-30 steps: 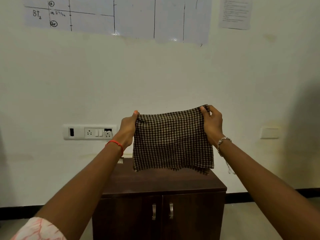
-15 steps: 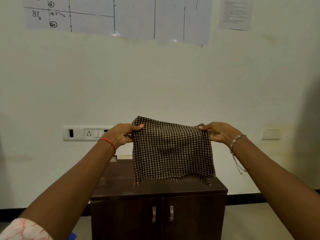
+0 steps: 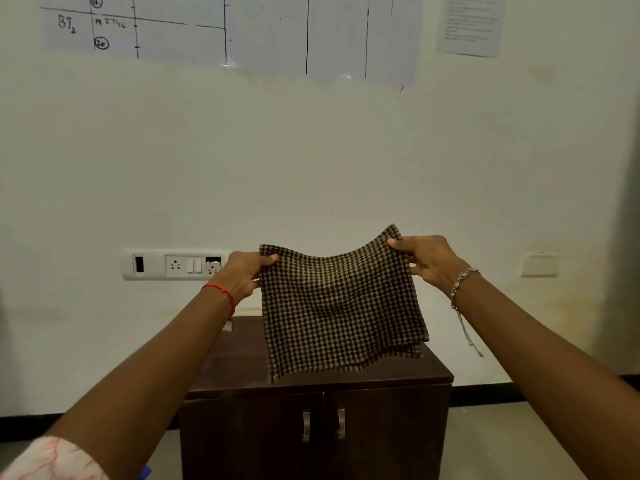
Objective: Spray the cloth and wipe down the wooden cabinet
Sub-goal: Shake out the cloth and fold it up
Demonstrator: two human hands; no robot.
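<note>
A brown and tan checked cloth (image 3: 341, 306) hangs in the air above a dark wooden cabinet (image 3: 381, 420). My left hand (image 3: 244, 273) pinches its upper left corner and my right hand (image 3: 427, 259) pinches its upper right corner. The cloth's top edge sags between the hands, and its lower edge hangs just over the cabinet top. The cabinet has two doors with metal handles (image 3: 323, 424). No spray bottle is clearly in view; a small blue object (image 3: 145, 472) peeks out at the bottom edge under my left arm.
The cabinet stands against a white wall with a switch and socket panel (image 3: 173, 265) on the left and a blank plate (image 3: 539, 264) on the right. Paper charts (image 3: 242, 29) hang above. A black skirting runs along the floor.
Both hands have turned palm-down and lowered a little from a second ago. The cloth's top edge now sags instead of being stretched, and the right corner sits higher than the left.
</note>
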